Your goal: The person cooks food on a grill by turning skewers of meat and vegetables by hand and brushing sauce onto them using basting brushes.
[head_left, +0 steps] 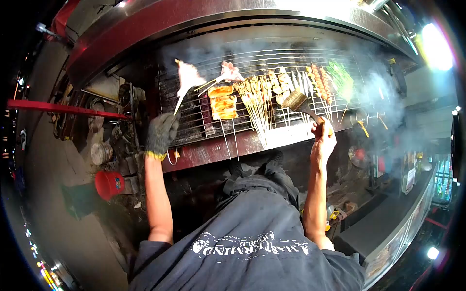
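Red bucket (pixel 107 185) stands at the far left; its side carries a small print, too small to read. Right of it, the left hand (pixel 162 133), in a grey glove with a yellow cuff, is at the near left corner of the grill (pixel 196 154). Its fingers are narrow, closed at the lower end of a stick (pixel 179 103) that bears a pale, flat piece (pixel 190 77). A second pale piece (pixel 229 72) lies just right of it, and a browned slab (pixel 223 106) on two sticks lies nearer the front edge.

At centre, thin skewers (pixel 253 99) lie fanned, handles toward the person. Dark print on the shirt (pixel 233 228), inverted in view, reads "MASTERMIND WORLD".

Right of centre, the bare right hand (pixel 323 137) grips the brush (pixel 297 101) by its handle, fingers closed. The bristles are over the chunk skewers (pixel 280 85); contact cannot be confirmed. Judged step: brush application, with the left hand controlling one stick. Any further stroke calls for level bristles and light pressure, so that the skewers do not roll.

Red-brown skewers (pixel 320 83) and greens (pixel 341 80) lie farther right, in smoke. Beyond the grill, a white label (pixel 410 178) is illegible
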Tool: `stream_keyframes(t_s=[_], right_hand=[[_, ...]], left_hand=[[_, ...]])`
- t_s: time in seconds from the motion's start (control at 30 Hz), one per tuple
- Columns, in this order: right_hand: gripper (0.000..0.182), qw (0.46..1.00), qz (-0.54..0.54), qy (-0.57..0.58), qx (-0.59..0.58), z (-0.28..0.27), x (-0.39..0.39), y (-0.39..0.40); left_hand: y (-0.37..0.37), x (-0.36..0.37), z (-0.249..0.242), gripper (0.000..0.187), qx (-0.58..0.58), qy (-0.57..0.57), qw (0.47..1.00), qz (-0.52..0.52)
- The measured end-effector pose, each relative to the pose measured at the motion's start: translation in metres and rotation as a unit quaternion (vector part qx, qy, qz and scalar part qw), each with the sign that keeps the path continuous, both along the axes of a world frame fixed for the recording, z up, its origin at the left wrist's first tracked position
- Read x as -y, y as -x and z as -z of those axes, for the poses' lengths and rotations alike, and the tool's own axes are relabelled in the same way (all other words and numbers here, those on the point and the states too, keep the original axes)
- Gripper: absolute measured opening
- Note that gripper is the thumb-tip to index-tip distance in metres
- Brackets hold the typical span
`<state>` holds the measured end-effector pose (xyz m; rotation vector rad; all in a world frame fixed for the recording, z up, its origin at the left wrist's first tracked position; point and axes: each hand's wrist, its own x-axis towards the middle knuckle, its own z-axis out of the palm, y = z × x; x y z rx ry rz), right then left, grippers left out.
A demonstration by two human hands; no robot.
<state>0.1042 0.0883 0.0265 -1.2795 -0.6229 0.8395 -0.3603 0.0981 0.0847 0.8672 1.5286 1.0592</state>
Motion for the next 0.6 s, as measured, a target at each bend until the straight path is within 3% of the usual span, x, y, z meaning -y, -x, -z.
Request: stream_keyframes(t_s=[0.1,0.23,0.27,0.3,0.33,0.37,0.4,0.47,0.5,0.53,0.57,0.6], right_hand=[[0.029,1.000,0.013,-0.006,-0.009,0.002,0.004,-0.005],[0.030,1.000,0.025,-0.001,-0.018,0.003,0.012,-0.012],[0.029,0.999,0.028,0.002,-0.014,0.005,0.014,-0.015],[0.029,0.999,0.032,0.004,-0.009,0.005,0.016,-0.019],[0.029,0.999,0.041,0.009,-0.004,0.004,0.017,-0.021],[0.028,0.999,0.040,0.008,0.000,0.000,0.018,-0.020],[0.028,0.999,0.042,0.008,-0.004,-0.001,0.020,-0.022],[0.028,0.999,0.044,0.004,-0.014,-0.001,0.021,-0.027],[0.028,0.999,0.048,0.006,-0.014,0.002,0.018,-0.030],[0.028,0.999,0.050,0.013,-0.011,0.002,0.019,-0.032],[0.028,0.998,0.052,0.022,-0.009,0.003,0.019,-0.034],[0.028,0.998,0.054,0.024,-0.010,0.004,0.019,-0.036]], left_hand=[[-0.016,-0.064,0.022,0.021,0.153,-0.023,0.975,0.162],[-0.045,-0.162,0.075,0.018,0.123,-0.029,0.939,0.318],[-0.057,-0.176,0.072,0.014,0.101,-0.037,0.944,0.311],[-0.062,-0.192,0.081,0.009,0.058,-0.083,0.937,0.333],[-0.058,-0.221,0.101,0.009,-0.106,-0.241,0.866,0.425],[-0.047,-0.256,0.140,0.009,-0.262,-0.385,0.739,0.487],[-0.053,-0.269,0.135,0.014,-0.321,-0.243,0.749,0.527],[-0.067,-0.279,0.125,0.021,-0.365,-0.251,0.721,0.533],[-0.078,-0.281,0.123,0.023,-0.459,-0.241,0.684,0.513],[-0.069,-0.291,0.127,0.031,-0.561,-0.244,0.594,0.523],[-0.063,-0.292,0.139,0.031,-0.560,-0.245,0.592,0.525],[-0.058,-0.291,0.153,0.031,-0.564,-0.271,0.632,0.457]])
